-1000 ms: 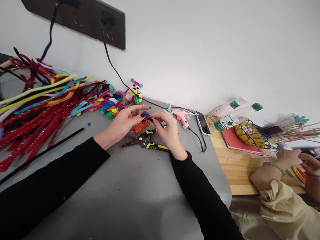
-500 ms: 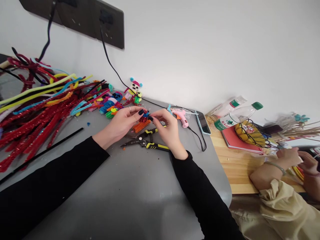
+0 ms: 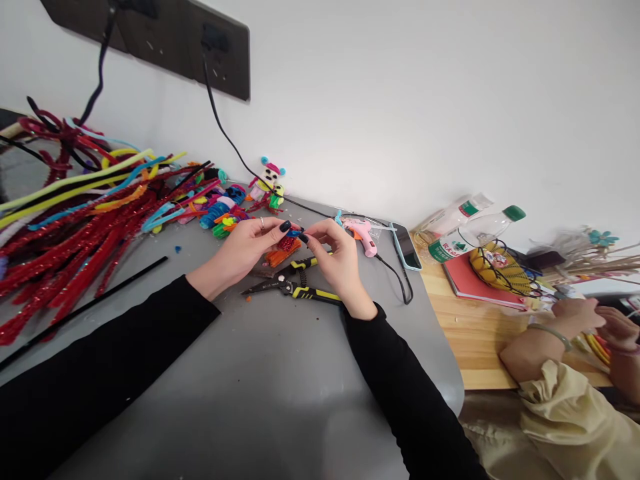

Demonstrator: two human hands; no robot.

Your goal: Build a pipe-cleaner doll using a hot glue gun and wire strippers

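Note:
Between my two hands is a small pipe-cleaner figure (image 3: 288, 245) with blue and sparkly red parts, mostly hidden by the fingers. My left hand (image 3: 239, 252) pinches it from the left with thumb and fingers. From the right, my right hand (image 3: 334, 261) has thumb and fingertips closed at its blue end. An orange pipe-cleaner bundle (image 3: 283, 254) shows just below; I cannot tell whether it joins the figure. Under the hands, black-and-yellow wire pliers (image 3: 286, 285) lie with handles spread on the grey table (image 3: 280, 380).
Many pipe cleaners (image 3: 95, 233) spread at left, beside a black one (image 3: 100, 300). Finished pipe-cleaner figures (image 3: 270, 177) stand by the wall. At right are a pink glue gun (image 3: 364, 233) with its cord, a phone (image 3: 406, 245), a bottle (image 3: 465, 233) and another person's hands (image 3: 580, 317).
My hands have barely shifted, still closed on the figure. Its red part and the orange bundle look slightly turned. The other person's hands moved a little.

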